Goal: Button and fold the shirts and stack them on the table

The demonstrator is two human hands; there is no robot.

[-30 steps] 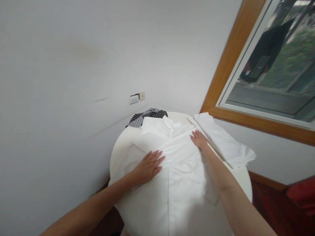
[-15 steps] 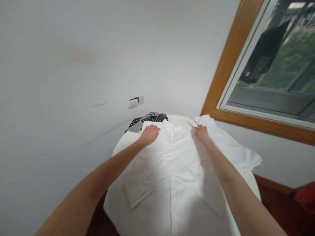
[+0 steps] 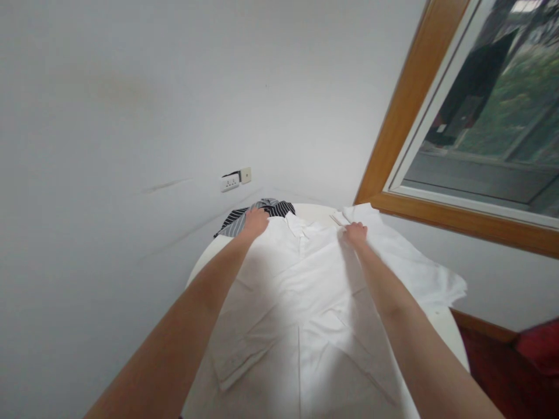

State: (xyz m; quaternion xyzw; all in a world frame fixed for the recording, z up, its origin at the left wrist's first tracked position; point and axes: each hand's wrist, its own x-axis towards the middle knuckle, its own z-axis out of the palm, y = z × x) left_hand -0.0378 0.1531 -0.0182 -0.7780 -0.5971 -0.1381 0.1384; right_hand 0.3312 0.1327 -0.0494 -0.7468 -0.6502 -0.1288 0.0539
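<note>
A white collared shirt (image 3: 305, 291) lies spread over a round white table (image 3: 205, 259), its collar at the far side. My left hand (image 3: 254, 222) rests at the shirt's far left shoulder with its fingers curled onto the cloth. At the far right shoulder my right hand (image 3: 355, 233) is closed on the cloth, right next to a folded white garment (image 3: 406, 262).
A black-and-white striped garment (image 3: 262, 209) lies at the table's far edge, behind my left hand. A wall socket (image 3: 230, 181) sits on the white wall. At right are a wooden-framed window (image 3: 406, 116) and a red seat (image 3: 537, 349).
My left hand slid from the shirt's middle left up to its far left shoulder. My right hand crept up to the far right shoulder and curled shut.
</note>
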